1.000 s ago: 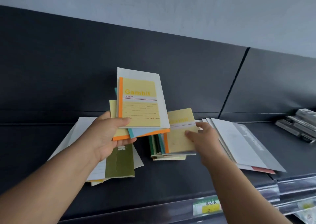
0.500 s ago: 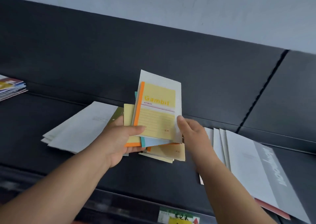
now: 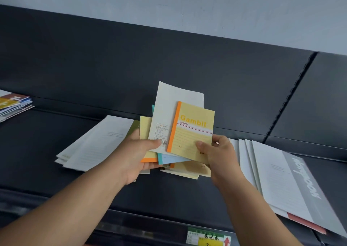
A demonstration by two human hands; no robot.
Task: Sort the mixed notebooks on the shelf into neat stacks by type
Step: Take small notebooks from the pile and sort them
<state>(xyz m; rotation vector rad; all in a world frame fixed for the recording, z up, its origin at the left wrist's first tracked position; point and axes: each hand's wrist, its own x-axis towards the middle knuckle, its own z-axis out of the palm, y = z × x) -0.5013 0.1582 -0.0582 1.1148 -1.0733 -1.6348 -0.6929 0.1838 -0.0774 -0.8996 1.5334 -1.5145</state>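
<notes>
My left hand (image 3: 139,157) holds a fan of small notebooks up above the dark shelf (image 3: 169,195). Its fingers curl under the fan, and the thumb presses on the tall white paper notebook with the barcode sticker (image 3: 169,118). Behind that one sit a small yellow notebook with an orange edge (image 3: 145,131) and a small light blue notebook (image 3: 172,159).

My right hand (image 3: 217,155) pinches the small yellow Gambit notebook with the orange spine (image 3: 193,133) near its lower right corner. It lies at the front of the fan, touching the white one.

I think I am pulling the Gambit one out to put it with its own kind. A loose heap of pale yellow notebooks (image 3: 187,170) lies on the shelf just under my hands.

The fan is loose and slanted. If I tug too fast, the white or blue one may slip out and fall on the heap. The big white notebooks (image 3: 97,142) on the left are spread out, so a dropped book could get mixed in.
</notes>
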